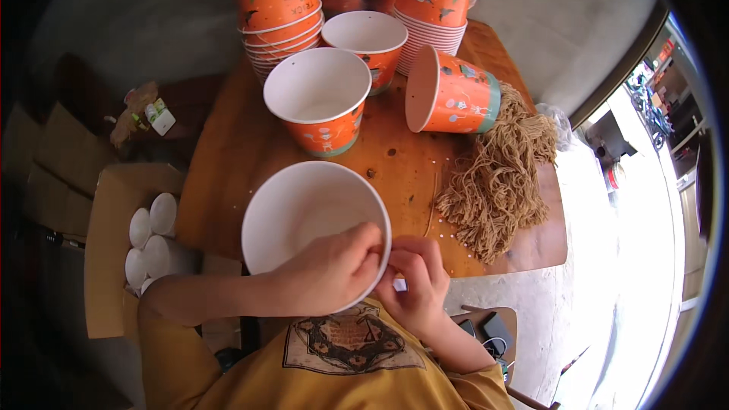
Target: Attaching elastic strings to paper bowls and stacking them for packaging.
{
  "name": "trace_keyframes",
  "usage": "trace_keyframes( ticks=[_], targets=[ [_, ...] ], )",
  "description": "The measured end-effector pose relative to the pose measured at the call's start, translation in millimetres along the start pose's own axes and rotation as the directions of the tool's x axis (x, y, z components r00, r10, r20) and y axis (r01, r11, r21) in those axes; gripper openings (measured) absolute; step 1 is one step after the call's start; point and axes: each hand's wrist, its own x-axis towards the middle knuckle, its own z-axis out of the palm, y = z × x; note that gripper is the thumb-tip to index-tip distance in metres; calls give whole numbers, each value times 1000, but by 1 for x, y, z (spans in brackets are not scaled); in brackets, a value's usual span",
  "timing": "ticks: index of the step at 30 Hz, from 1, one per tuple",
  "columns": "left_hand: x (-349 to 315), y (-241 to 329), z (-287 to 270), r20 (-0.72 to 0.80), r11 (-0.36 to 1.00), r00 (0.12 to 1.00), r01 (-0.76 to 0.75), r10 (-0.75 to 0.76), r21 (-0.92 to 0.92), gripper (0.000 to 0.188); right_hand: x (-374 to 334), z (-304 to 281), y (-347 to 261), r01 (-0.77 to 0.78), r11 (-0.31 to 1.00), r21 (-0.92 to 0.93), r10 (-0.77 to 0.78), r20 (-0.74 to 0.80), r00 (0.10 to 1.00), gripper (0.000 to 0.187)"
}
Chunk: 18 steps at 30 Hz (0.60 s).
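Well left of the hands, a cardboard box [106,250] holds white rolls on end. The left hand [334,269] curls over the near rim of a large white-lined paper bucket [304,212], fingers closed on the rim from inside. Just right of it, touching, the right hand [416,277] pinches at the same rim; what it pinches is too small to tell. Squeezing hard here could crease the thin rim. Beyond the hands stand two open orange buckets [323,102] and a tipped one [452,93]. Right of the hands lies a heap of tan cords [497,182]; a careless elbow could drag them off the wooden table [228,159].
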Motion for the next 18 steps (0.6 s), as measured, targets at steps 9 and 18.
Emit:
trace_keyframes(
  ticks=[9, 18],
  targets=[
    [71, 6, 21, 250, 844, 908, -408, 336, 348, 20, -12, -38, 24, -295, 954, -60, 296, 5, 955, 19],
    [75, -3, -25, 40, 758, 924, -337, 381, 558, 15, 23, -53, 44, -418, 855, 306, 426, 42, 904, 14]
  ],
)
